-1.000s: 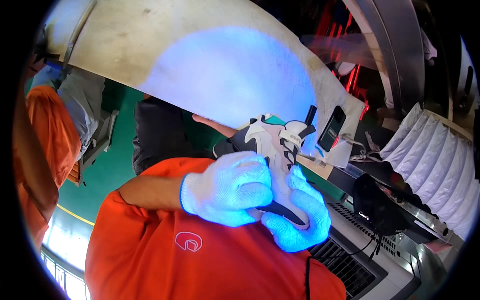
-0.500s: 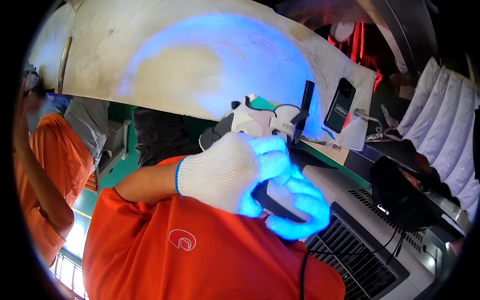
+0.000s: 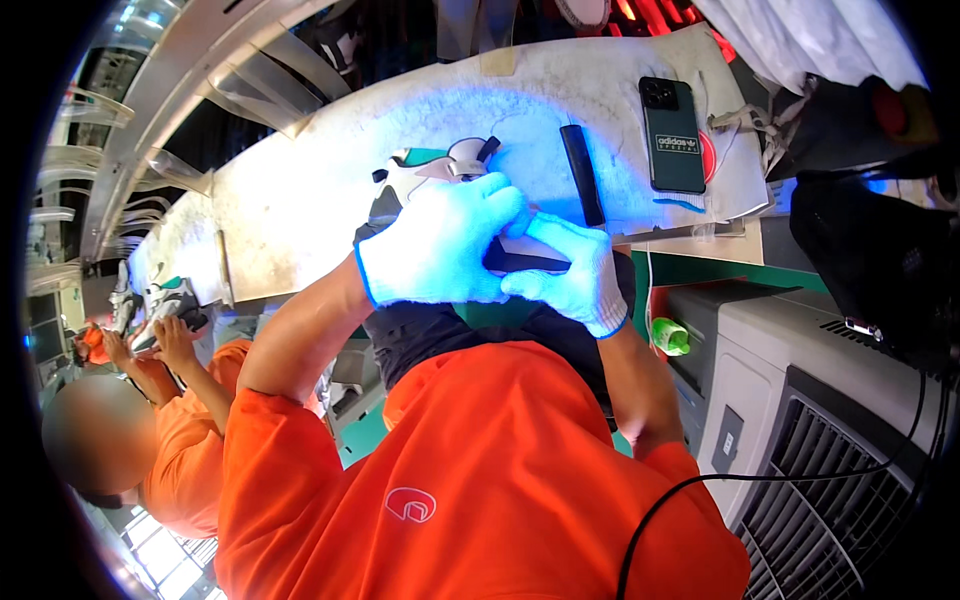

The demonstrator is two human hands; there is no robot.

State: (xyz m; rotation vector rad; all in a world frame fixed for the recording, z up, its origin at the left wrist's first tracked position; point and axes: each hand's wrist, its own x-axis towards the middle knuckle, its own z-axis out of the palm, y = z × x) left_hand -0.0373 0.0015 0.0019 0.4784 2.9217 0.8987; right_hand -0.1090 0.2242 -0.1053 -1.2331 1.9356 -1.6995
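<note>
A white sports shoe (image 3: 425, 175) with teal and black trim lies on the pale worktop (image 3: 300, 210) in a patch of blue-violet light, its near part covered by the person's 2 gloved hands. The left hand (image 3: 440, 250), in a white knit glove with a blue cuff, rests over the shoe with its fingers (image 3: 500, 200) curled down around it in a closed grip. The right hand (image 3: 570, 275), gloved alike, meets the left from the right side; its fingers are closed around a dark slim tool (image 3: 525, 263) that lies between the 2 hands, touching the shoe's near edge. Just right of the shoe a black bar-shaped object (image 3: 582, 175) lies on the worktop, and farther right a dark green phone (image 3: 671, 135) lies face down near the worktop's end. Below the worktop's right end a small green bottle (image 3: 672, 337) stands beside a grey machine housing with a grille (image 3: 830, 480), and a black cable (image 3: 800, 475) crosses that housing. The person wears an orange shirt (image 3: 480, 480). At the far left a co-worker in orange (image 3: 190, 470) raises a hand (image 3: 175, 340) to a second white shoe (image 3: 165, 305) on the same worktop, well apart from the first.
</note>
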